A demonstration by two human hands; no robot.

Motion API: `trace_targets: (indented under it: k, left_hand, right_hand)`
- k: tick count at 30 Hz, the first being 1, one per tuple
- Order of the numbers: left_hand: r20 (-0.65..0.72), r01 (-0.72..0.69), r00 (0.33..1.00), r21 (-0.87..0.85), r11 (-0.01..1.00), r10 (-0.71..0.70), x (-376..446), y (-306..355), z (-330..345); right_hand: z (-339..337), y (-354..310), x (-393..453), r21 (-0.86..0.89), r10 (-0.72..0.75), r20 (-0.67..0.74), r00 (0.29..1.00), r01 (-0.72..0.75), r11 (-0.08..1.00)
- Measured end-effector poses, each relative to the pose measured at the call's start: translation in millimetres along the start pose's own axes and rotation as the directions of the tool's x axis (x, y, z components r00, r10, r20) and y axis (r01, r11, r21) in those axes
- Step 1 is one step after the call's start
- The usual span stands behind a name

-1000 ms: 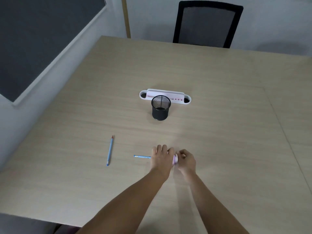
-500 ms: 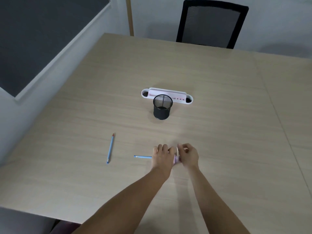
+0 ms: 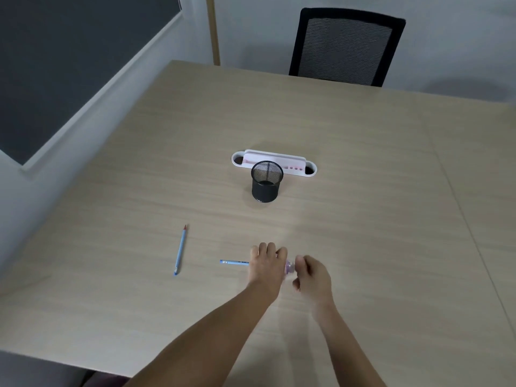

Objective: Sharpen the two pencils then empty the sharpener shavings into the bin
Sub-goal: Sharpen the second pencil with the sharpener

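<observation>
A blue pencil pokes out to the left of my left hand, which is closed around it just above the table. Its other end goes into a small pink sharpener pinched in my right hand. The two hands sit close together and hide the pencil's tip and most of the sharpener. A second blue pencil with a red tip lies loose on the table to the left, pointing away from me. The black mesh bin stands upright further back, near the table's middle.
A white and pink holder lies flat right behind the bin. A black mesh chair stands at the far edge of the wooden table. The wall and a dark window run along the left.
My right hand has turned on the sharpener and its fingers have shifted. My left hand and the pencil have stayed in place; the camera moved slightly.
</observation>
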State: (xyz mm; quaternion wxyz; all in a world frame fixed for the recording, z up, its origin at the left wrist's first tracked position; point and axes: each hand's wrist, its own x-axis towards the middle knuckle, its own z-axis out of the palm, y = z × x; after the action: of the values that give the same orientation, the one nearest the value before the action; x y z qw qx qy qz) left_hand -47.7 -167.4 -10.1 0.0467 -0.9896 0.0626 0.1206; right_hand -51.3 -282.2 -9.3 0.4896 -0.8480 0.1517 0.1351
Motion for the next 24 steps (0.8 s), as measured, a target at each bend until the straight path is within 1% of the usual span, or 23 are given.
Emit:
trace_targets:
  k: [2,3,4,5,6,8,10,12,14,16,20,22,24]
  left_hand:
    - [-0.005,0.014,1.000,-0.015,1.000,-0.014,-2,0,-2]
    - [0.007,0.007,1.000,-0.019,1.000,-0.007,-3,0,-3]
    - [0.013,-0.001,1.000,-0.021,1.000,0.001,-3,0,-4]
    - [0.015,0.005,1.000,-0.021,1.000,-0.004,-3,0,-5]
    - [0.019,0.016,1.000,-0.022,1.000,-0.015,-3,-1,-6]
    - [0.020,0.025,0.999,-0.011,1.000,-0.025,-2,0,-6]
    - [0.038,0.024,0.999,-0.002,1.000,-0.024,-2,1,-5]
    - [0.029,0.015,0.999,0.014,1.000,-0.015,-2,1,-5]
    - [0.014,0.010,1.000,0.024,1.000,-0.010,-2,0,-5]
    - [0.022,-0.003,1.000,0.022,1.000,0.002,-2,-1,-5]
    - [0.004,0.004,1.000,-0.003,1.000,-0.004,-1,-1,-8]
    - [-0.004,-0.008,1.000,-0.002,1.000,0.008,-2,0,-7]
    - [0.000,0.000,1.000,-0.024,1.000,0.000,-2,0,-5]
  right_hand:
    - [3,-5,27,-0.013,0.015,-0.053,0.998,-0.016,1.000]
    - [5,-4,37,-0.003,0.048,-0.059,0.997,-0.048,0.999]
    - [9,-1,46,0.022,0.097,-0.050,0.994,-0.096,0.995]
    - [13,2,49,0.020,0.146,-0.040,0.988,-0.146,0.989]
    - [18,7,48,-0.007,0.165,-0.037,0.986,-0.166,0.986]
    - [27,19,32,-0.108,0.126,-0.060,0.990,-0.131,0.985]
    - [30,32,5,-0.143,0.085,-0.089,0.992,-0.097,0.985]
    - [26,41,-20,-0.108,0.068,-0.078,0.995,-0.076,0.991]
    - [17,34,-31,-0.053,0.049,-0.021,0.999,-0.050,0.997]
    - [5,20,-25,0.042,0.044,0.036,0.998,-0.046,0.998]
    - [-5,-3,9,0.197,-0.024,0.021,0.999,0.020,0.980]
    - [1,-6,29,0.178,-0.041,-0.009,0.999,0.042,0.983]
    - [9,-5,52,0.086,-0.016,-0.031,0.999,0.019,0.996]
